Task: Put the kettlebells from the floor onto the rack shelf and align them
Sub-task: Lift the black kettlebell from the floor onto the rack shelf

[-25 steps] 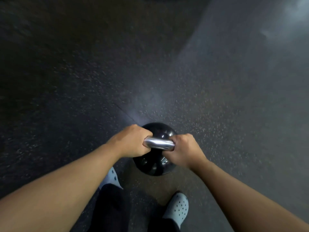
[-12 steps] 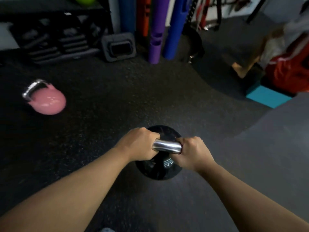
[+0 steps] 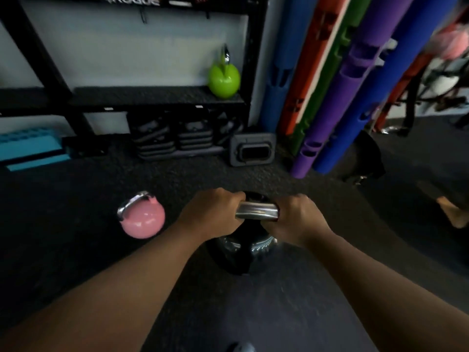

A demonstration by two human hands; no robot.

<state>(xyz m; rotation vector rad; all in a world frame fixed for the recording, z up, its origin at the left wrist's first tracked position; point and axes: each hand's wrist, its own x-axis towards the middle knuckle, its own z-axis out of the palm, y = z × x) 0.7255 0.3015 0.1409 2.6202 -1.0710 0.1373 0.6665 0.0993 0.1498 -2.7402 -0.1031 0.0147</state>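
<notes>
**Black kettlebell in a two-hand carry, rack shelf at twelve o'clock**

I have both hands on the black kettlebell (image 3: 241, 252): the left hand (image 3: 210, 217) and right hand (image 3: 297, 219) are wrapped around the ends of its chrome handle (image 3: 256, 212), fingers clenched tight on the bar, with a short bare stretch of metal between them. The bell hangs below my fists, dead centre in view. Whether it is clear of the floor (image 3: 76, 262) I cannot tell — the body is dark against dark rubber. I judge the doubled grip is there because this one is heavy; splitting the load across the handle keeps it from swinging.

At about nine o'clock from the black bell, well apart from it, the pink kettlebell (image 3: 142, 219) sits on the floor with its handle tipped toward ten o'clock, not yet dealt with.

Up at twelve o'clock the rack shelf (image 3: 152, 96) runs across, and the green kettlebell (image 3: 224, 78) stands upright at its right end, close to the black upright — so the row is being built from that side. My guess is that the black bell belongs just beside the green one, on the open shelf to its nine o'clock. Coloured foam rollers (image 3: 337, 80) lean at one o'clock, clear of my path.
</notes>
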